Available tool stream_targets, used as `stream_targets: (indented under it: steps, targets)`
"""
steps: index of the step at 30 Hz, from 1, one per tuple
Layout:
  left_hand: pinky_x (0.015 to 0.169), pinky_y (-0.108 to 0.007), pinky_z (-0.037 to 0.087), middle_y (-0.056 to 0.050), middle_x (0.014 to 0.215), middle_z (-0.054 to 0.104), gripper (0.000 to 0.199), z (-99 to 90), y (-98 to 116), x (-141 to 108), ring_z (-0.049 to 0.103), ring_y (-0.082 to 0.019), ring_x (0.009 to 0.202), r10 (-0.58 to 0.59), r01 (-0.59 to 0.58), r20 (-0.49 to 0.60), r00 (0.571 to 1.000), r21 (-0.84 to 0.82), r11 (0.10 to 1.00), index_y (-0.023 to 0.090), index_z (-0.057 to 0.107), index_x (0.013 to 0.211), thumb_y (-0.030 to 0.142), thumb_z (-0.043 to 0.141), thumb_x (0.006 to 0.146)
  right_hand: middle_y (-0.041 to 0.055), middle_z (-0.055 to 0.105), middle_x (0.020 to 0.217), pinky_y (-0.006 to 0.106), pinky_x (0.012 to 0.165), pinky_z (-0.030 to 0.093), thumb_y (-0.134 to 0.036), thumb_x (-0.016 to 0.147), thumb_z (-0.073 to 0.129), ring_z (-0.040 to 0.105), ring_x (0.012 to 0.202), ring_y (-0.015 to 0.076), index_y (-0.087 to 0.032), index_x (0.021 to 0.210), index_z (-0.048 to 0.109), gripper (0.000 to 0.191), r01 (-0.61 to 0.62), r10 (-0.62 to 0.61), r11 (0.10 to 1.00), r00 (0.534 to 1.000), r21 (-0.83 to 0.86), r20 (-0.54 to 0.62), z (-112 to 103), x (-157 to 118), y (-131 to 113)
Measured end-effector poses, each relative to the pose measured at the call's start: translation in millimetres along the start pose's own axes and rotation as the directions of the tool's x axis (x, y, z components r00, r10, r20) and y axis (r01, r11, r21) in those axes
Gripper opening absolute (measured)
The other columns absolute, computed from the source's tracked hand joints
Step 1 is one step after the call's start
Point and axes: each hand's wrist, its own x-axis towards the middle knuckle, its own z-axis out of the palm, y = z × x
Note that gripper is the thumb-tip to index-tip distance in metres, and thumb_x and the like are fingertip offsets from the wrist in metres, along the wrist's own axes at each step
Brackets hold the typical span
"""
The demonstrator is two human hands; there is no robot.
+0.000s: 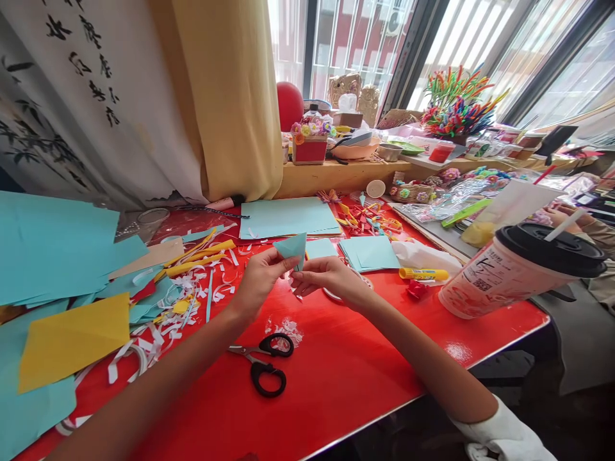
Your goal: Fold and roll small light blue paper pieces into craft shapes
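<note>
A small folded light-blue paper (pixel 293 248) is held up above the middle of the red table. My left hand (pixel 259 278) pinches its left and lower side between thumb and fingers. My right hand (pixel 336 282) has its fingertips closed at the paper's bottom corner, close to the left thumb. Black-handled scissors (pixel 266 363) lie with their blades apart on the table, below my hands. Behind the hands are a stack of square blue papers (pixel 369 252) and a larger stack of blue sheets (pixel 288 216).
Blue sheets (pixel 52 250), a yellow paper (pixel 77 339) and paper scraps cover the left side. A large lidded cup (pixel 509 275) stands at the right, beside a yellow glue stick (pixel 423 274). Another person's hand (pixel 567 218) shows at the far right.
</note>
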Motion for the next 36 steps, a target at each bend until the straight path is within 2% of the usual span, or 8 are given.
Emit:
stream_targets:
  steps: [5, 9, 13, 18, 21, 28, 33, 36]
  targets:
    - [0.062, -0.024, 0.037, 0.002, 0.064, 0.052, 0.020, 4.8, 0, -4, 0.044, -0.010, 0.062, -0.029, 0.037, 0.104, 0.994, -0.084, 0.996, 0.015, 0.059, 0.071, 0.036, 0.061, 0.072, 0.0043, 0.064, 0.060, 0.027, 0.057, 0.051, -0.042, 0.072, 0.062, 0.062, 0.054, 0.0136, -0.010, 0.075, 0.063, 0.032, 0.013, -0.013, 1.000, 1.000, -0.011, 0.007, 3, -1, 2]
    - [0.061, -0.025, 0.037, 0.003, 0.058, 0.050, 0.023, 6.1, -4, -5, 0.045, -0.011, 0.059, -0.042, 0.047, 0.055, 0.998, -0.093, 0.995, 0.014, 0.061, 0.065, 0.037, 0.064, 0.068, 0.0027, 0.062, 0.055, 0.022, 0.046, 0.047, -0.037, 0.072, 0.062, 0.059, 0.045, 0.0109, -0.011, 0.073, 0.062, 0.026, -0.034, 0.034, 0.999, 0.999, -0.040, -0.012, 5, 0, 4]
    - [0.060, -0.026, 0.037, 0.002, 0.056, 0.050, 0.022, 3.0, -7, -3, 0.045, -0.010, 0.056, -0.072, 0.080, 0.073, 0.995, -0.120, 0.990, 0.015, 0.060, 0.061, 0.035, 0.064, 0.068, 0.0011, 0.060, 0.052, 0.018, 0.040, 0.042, -0.037, 0.070, 0.063, 0.055, 0.040, 0.0085, -0.010, 0.072, 0.061, 0.026, -0.062, 0.062, 0.997, 0.998, -0.048, 0.010, 5, 1, 4]
    - [0.052, -0.024, 0.031, 0.003, 0.052, 0.049, 0.025, -2.8, -7, 2, 0.039, -0.008, 0.050, -0.095, 0.091, -0.027, 0.995, -0.113, 0.989, 0.015, 0.055, 0.052, 0.033, 0.069, 0.064, -0.0006, 0.058, 0.049, 0.019, 0.039, 0.041, -0.036, 0.069, 0.065, 0.052, 0.038, 0.0074, -0.011, 0.069, 0.061, 0.026, -0.082, 0.084, 0.994, 0.996, -0.070, 0.032, 5, 0, 2]
    - [0.051, -0.024, 0.030, 0.002, 0.055, 0.051, 0.023, -6.7, -5, 4, 0.040, -0.008, 0.050, -0.119, 0.121, 0.027, 0.993, -0.081, 0.989, 0.015, 0.058, 0.059, 0.035, 0.068, 0.064, -0.0008, 0.057, 0.049, 0.019, 0.040, 0.041, -0.036, 0.068, 0.066, 0.051, 0.039, 0.0074, -0.012, 0.066, 0.060, 0.025, -0.097, 0.101, 0.992, 0.994, -0.084, 0.044, 4, 0, 2]
    - [0.059, -0.025, 0.036, 0.000, 0.062, 0.058, 0.017, -11.4, -5, 8, 0.049, -0.011, 0.060, -0.146, 0.143, -0.023, 0.989, -0.122, 0.982, 0.015, 0.064, 0.064, 0.032, 0.065, 0.065, -0.0015, 0.054, 0.047, 0.019, 0.040, 0.037, -0.032, 0.072, 0.061, 0.046, 0.039, 0.0064, -0.012, 0.070, 0.063, 0.020, -0.063, 0.071, 0.990, 0.996, -0.129, 0.058, -1, 1, 3]
    - [0.060, -0.023, 0.039, -0.002, 0.066, 0.062, 0.014, -20.4, -5, 14, 0.052, -0.011, 0.064, -0.183, 0.156, -0.101, 0.978, -0.229, 0.961, 0.013, 0.068, 0.069, 0.026, 0.067, 0.063, -0.0067, 0.040, 0.040, 0.018, 0.035, 0.024, -0.034, 0.073, 0.060, 0.032, 0.035, 0.0033, -0.013, 0.073, 0.066, 0.023, -0.082, 0.085, 0.972, 0.996, -0.219, 0.005, -4, -3, -6]
    - [0.057, -0.019, 0.038, -0.001, 0.072, 0.063, 0.016, -43.7, 1, 25, 0.052, -0.009, 0.066, -0.121, 0.034, -0.272, 0.955, -0.306, 0.951, 0.015, 0.068, 0.073, 0.027, 0.068, 0.063, -0.0073, 0.035, 0.038, 0.019, 0.034, 0.016, -0.033, 0.070, 0.062, 0.027, 0.034, 0.0026, -0.013, 0.068, 0.066, 0.021, -0.106, 0.123, 0.947, 0.992, -0.303, 0.037, -4, -5, -8]
